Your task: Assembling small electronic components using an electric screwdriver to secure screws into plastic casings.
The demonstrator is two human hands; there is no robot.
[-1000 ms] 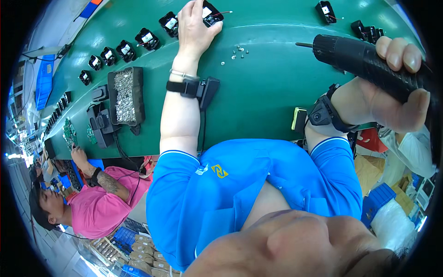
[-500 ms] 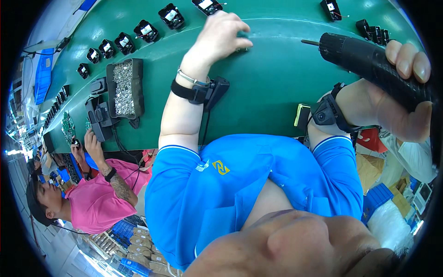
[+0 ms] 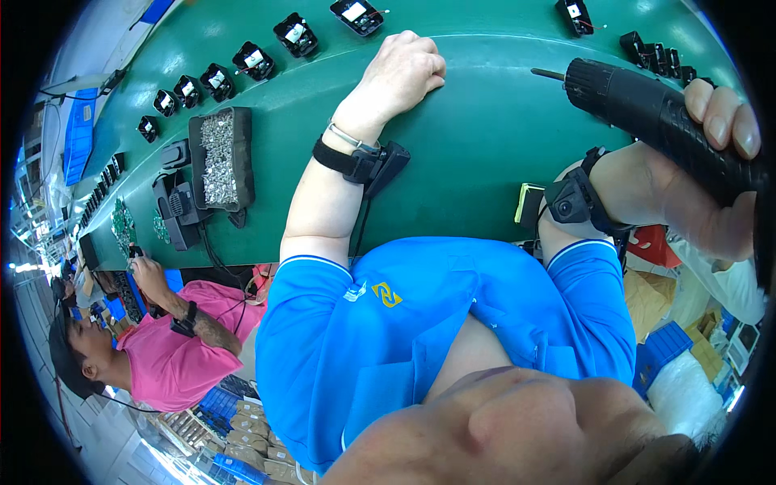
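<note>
Above glossy tabletop (image 3: 485,162), right fingers (image 3: 718,128) grip ridged, cylindrical screwdriver (image 3: 634,97).

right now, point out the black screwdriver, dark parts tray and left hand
Black screwdriver (image 3: 643,103): head view, on its barrel
Dark parts tray (image 3: 244,158): head view, right wall
Left hand (image 3: 402,73): head view, its back

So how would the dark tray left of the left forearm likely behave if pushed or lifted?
The tray is probably heavy for its size, being packed with small metal parts. Its straight walls suggest it is fairly stiff. Tilting could spill the parts, which look loose and lie uncovered.
</note>
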